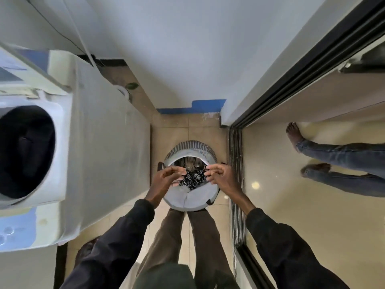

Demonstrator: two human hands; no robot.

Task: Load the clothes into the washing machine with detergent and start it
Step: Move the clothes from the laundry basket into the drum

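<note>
Laundry basket (187, 202) on the floor, just beyond the feet. Both hands over its mouth: left hand (166, 177) and right hand (220, 175) each pinch an edge of a black-and-white patterned garment (192, 180), fingers curled onto the cloth, hands a little apart. More clothes lie under it in the basket. Washing machine (62, 142) stands to the left, its drum (25, 151) open and dark. Step, as judged: lift this piece clear. Gather the loose cloth firmly before raising so nothing snags the rim, then carry it left over the drum
</note>
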